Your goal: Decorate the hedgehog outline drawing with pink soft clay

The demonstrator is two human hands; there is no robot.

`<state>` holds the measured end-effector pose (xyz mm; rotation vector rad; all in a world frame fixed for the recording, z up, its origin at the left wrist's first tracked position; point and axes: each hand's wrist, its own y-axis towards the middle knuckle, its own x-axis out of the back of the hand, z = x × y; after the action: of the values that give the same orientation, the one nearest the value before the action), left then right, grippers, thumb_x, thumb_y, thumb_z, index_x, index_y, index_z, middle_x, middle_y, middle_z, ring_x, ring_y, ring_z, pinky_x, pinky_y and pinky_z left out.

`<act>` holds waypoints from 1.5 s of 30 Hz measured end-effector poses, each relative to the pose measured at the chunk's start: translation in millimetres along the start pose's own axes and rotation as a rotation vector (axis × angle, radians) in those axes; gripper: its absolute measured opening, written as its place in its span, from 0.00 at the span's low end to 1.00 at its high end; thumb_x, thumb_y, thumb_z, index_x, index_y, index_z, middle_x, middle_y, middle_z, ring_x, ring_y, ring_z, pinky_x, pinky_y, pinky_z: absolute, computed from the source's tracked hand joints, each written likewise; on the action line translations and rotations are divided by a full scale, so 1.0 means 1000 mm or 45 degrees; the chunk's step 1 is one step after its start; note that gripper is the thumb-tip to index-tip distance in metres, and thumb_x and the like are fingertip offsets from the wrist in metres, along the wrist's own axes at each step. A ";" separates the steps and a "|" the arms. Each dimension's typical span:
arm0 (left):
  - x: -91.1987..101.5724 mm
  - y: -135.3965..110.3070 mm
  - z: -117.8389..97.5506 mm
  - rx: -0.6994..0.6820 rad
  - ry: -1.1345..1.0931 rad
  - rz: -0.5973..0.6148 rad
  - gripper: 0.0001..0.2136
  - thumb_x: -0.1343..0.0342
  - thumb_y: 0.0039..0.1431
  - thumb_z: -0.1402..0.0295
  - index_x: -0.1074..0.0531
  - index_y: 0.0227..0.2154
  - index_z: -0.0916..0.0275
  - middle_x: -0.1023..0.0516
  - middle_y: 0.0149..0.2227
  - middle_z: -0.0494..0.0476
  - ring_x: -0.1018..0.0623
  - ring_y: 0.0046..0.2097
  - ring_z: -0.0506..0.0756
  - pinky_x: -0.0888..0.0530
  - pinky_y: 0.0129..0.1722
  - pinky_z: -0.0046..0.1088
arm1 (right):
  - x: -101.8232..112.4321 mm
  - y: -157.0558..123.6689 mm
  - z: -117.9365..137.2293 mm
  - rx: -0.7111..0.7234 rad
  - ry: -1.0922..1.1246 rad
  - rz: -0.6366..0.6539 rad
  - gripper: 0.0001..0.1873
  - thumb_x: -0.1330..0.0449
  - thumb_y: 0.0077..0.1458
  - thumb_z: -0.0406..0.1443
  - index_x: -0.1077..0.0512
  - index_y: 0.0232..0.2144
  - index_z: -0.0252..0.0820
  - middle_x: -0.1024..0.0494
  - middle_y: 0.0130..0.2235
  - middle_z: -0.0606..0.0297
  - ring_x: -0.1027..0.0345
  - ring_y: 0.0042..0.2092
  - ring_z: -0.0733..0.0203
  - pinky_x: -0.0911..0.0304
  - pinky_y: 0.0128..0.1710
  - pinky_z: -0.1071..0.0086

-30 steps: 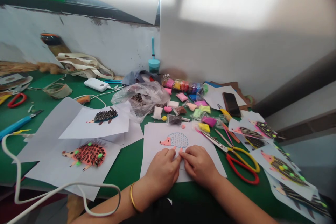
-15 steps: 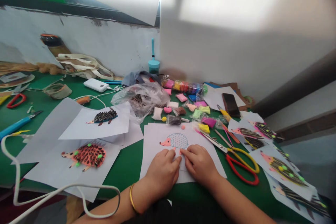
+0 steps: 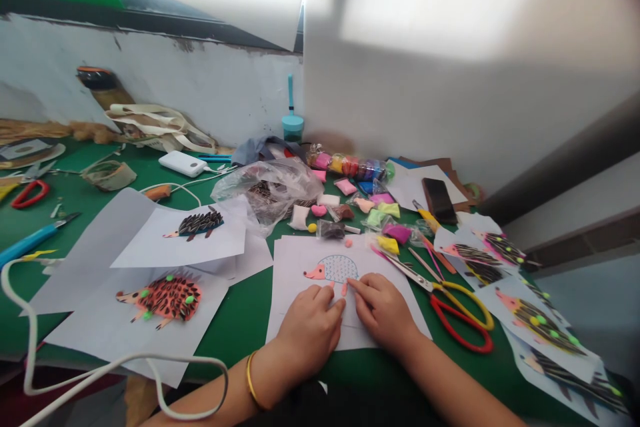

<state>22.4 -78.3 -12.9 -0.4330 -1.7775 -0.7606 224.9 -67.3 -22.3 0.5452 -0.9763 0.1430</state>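
A hedgehog drawing (image 3: 342, 268) with a pink clay face (image 3: 315, 271) and a dotted, blue-outlined body is on a white sheet (image 3: 295, 250) before me. Two small pink clay legs (image 3: 344, 288) hang below the body. My right hand (image 3: 383, 307) stretches its index finger to the top of the right leg, at the body's lower edge; the thumb is apart and nothing shows between them. Just left of the legs, my left hand (image 3: 313, 320) rests on the paper with fingers curled and thumb against them. Whatever it holds, if anything, is hidden.
Scissors (image 3: 460, 307) lie right of the sheet, near finished hedgehog pictures (image 3: 543, 330). Several clay packets (image 3: 397, 232) and a plastic bag (image 3: 270, 190) of dark seeds lie beyond. More hedgehog pictures (image 3: 167, 297) and a white cable (image 3: 33, 327) are at left.
My right index finger has shifted slightly up and right, from the leg's lower part to its top, uncovering more of the pink leg. My left hand has stayed in place.
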 end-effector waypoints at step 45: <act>0.001 0.001 0.000 0.000 -0.018 -0.001 0.14 0.47 0.60 0.72 0.29 0.49 0.63 0.29 0.43 0.63 0.30 0.40 0.59 0.26 0.40 0.40 | 0.005 -0.003 0.006 0.164 -0.052 0.059 0.15 0.45 0.57 0.29 0.22 0.43 0.41 0.27 0.34 0.60 0.36 0.37 0.58 0.41 0.39 0.62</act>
<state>23.1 -77.9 -12.1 -0.4382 -1.7908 -0.7597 224.0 -73.6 -17.1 0.6460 -1.0245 0.2379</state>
